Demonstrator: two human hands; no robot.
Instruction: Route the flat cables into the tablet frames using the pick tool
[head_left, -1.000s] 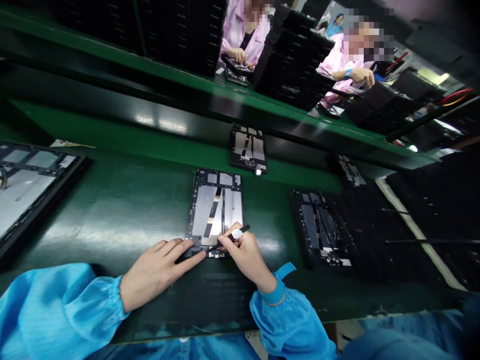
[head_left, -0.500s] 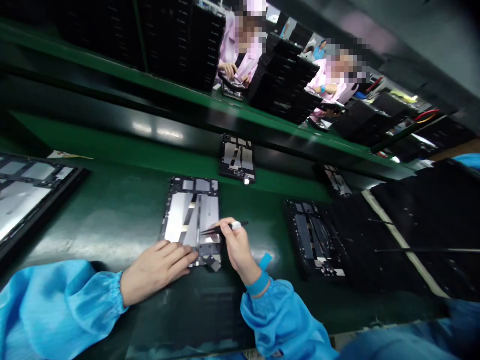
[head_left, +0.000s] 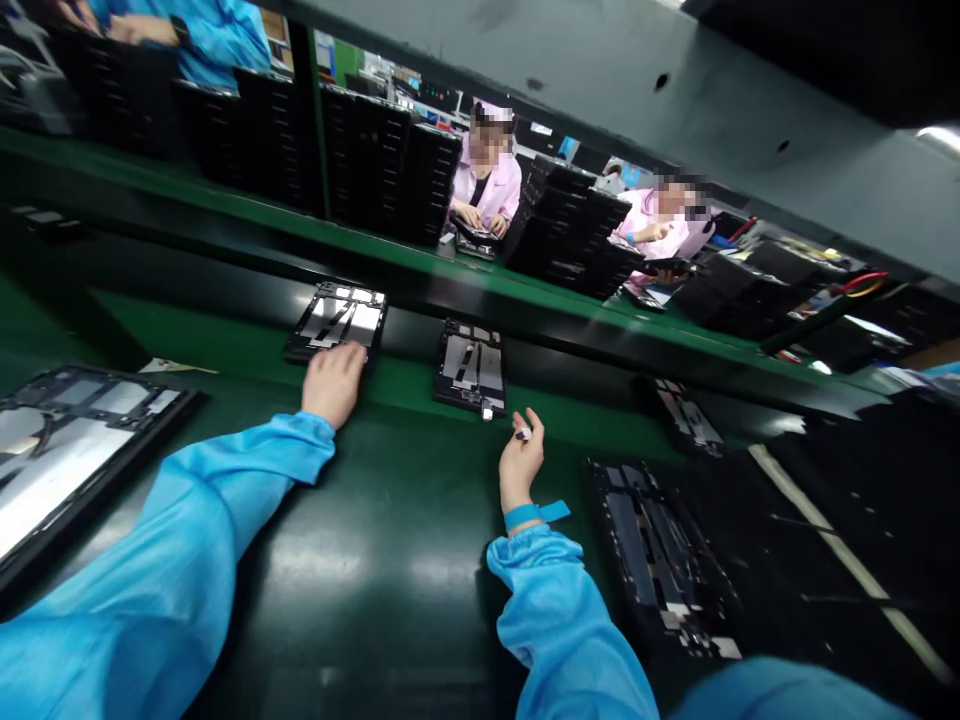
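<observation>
Left hand at a flat, black-framed, grey-panelled device, far side of the glossy green worktop.
Its grip cannot be told; right hand pinches a small white-and-dark object.

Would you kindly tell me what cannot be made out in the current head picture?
Head view: part of the open device at the left hand is hidden by that hand, so its grip is unclear.
Head view: the white item in the right hand is too small to identify.
Head view: the large device is cut off by the left edge.
</observation>
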